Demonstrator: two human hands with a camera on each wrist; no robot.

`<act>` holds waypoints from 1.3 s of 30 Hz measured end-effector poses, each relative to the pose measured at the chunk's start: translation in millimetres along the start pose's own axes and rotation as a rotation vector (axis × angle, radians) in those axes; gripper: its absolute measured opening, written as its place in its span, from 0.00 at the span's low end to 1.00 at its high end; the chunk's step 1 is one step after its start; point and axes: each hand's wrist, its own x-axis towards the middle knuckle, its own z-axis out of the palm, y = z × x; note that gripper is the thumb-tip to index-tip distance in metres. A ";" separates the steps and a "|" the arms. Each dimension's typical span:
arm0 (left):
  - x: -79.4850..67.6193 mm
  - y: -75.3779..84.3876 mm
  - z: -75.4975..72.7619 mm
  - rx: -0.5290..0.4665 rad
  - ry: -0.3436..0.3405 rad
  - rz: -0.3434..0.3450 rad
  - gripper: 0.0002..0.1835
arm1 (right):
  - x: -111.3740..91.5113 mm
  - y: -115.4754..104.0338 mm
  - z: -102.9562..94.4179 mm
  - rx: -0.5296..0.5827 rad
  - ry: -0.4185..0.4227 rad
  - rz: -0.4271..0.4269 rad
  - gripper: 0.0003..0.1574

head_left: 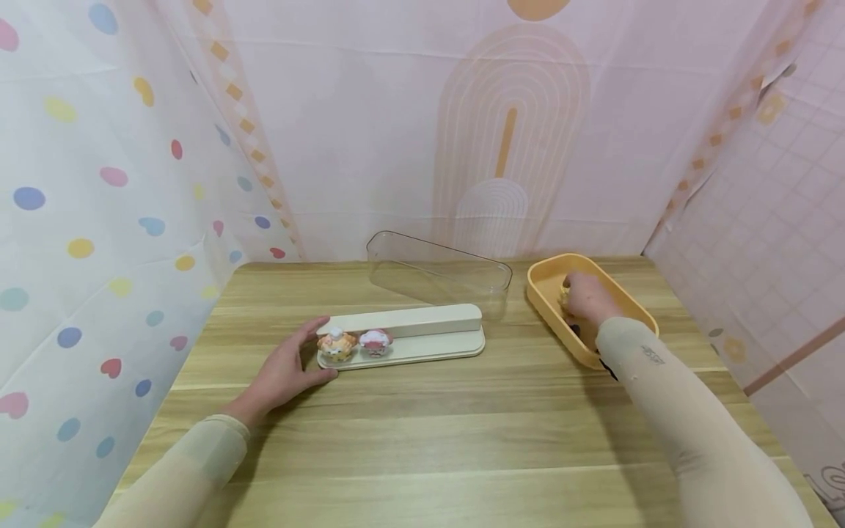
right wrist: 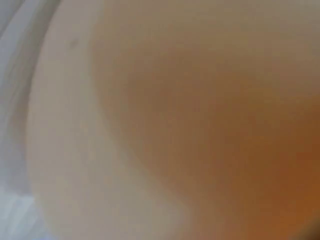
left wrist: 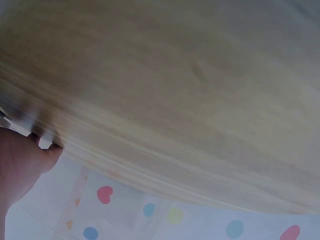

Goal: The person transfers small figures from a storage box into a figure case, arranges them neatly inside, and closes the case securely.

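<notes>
A cream two-step display base (head_left: 436, 345) lies on the wooden table, with two small figurines near its left end. One figurine (head_left: 337, 345) is orange-yellow with a white top; beside it stands a pink-and-white figurine (head_left: 375, 342). My left hand (head_left: 284, 370) holds the base's left end, thumb at the front corner and fingers at the back. Over at the right, my right hand (head_left: 590, 297) reaches into a yellow-orange tray (head_left: 551, 312), its fingers pinching a small yellow figurine (head_left: 564, 295) partly hidden by them. In the right wrist view everything is blurred.
A clear plastic cover (head_left: 439, 271) stands behind the base, close to the back curtain (head_left: 370, 132). Small dark items (head_left: 576, 330) show in the tray below my right hand. Patterned curtains enclose the table (head_left: 409, 440) at the left, back and right.
</notes>
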 end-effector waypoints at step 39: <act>-0.8 0.2 -0.3 0.014 0.003 0.017 0.56 | -11.5 32.7 -3.1 0.164 0.123 -0.186 0.30</act>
